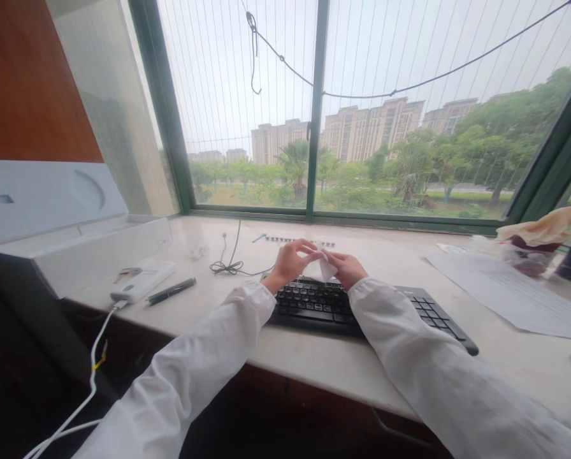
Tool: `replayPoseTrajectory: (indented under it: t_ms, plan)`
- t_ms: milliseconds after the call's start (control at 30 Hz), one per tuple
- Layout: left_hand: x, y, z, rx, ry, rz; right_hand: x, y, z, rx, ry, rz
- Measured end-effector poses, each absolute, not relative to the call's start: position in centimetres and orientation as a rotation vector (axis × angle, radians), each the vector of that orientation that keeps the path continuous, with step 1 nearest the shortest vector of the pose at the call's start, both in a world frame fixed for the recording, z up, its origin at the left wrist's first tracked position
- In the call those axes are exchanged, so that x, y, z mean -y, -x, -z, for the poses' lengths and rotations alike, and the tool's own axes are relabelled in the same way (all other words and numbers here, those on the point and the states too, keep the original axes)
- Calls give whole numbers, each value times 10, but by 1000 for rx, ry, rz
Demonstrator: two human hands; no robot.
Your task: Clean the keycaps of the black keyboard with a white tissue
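Note:
My left hand [291, 262] and my right hand [346, 269] meet above a black keyboard [314, 313]. Between their pinched fingertips is a thin white tissue [327, 270], its lower end hanging over the keys. Part of the keyboard's upper rows is hidden by my hands and sleeves. Just behind, a line of small dark pieces [285, 240], which look like keycaps, lies along the table. At the left end of that line is a thin blue tool [259, 238].
A black cable [227, 268] lies coiled left of the keyboard. Farther left are pens [171, 292], a white device [146, 282] with a cord, and a white box [108, 245]. Paper sheets [510, 290] and a plastic bag [529, 255] lie right. A window stands behind the table.

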State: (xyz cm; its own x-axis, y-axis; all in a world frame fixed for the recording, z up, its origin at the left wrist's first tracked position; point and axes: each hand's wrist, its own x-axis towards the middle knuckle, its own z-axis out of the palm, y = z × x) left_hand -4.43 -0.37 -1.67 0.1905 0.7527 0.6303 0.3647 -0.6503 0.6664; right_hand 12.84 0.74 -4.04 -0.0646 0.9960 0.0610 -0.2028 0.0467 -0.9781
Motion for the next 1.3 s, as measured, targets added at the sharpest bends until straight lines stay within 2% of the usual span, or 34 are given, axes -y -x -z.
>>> replayPoseTrajectory:
  t_ms: [167, 400, 733, 1000, 1300]
  plan:
    - [2, 43, 17, -1029, -2117, -1464, -13, -130, 42, 1146, 1010, -1209]
    - [-1, 45, 16, -1053, -2065, -1531, -4, -124, 33, 1119, 879, -1269]
    - [3, 43, 19, -967, -2099, -1383, -5, -127, 36, 1186, 888, -1285]
    - [4, 44, 19, -959, -2224, -1428, -4, -130, 37, 1261, 923, -1382]
    - [6, 46, 18, -1074, -2336, -1391, -8, -130, 42, 1312, 947, -1341]
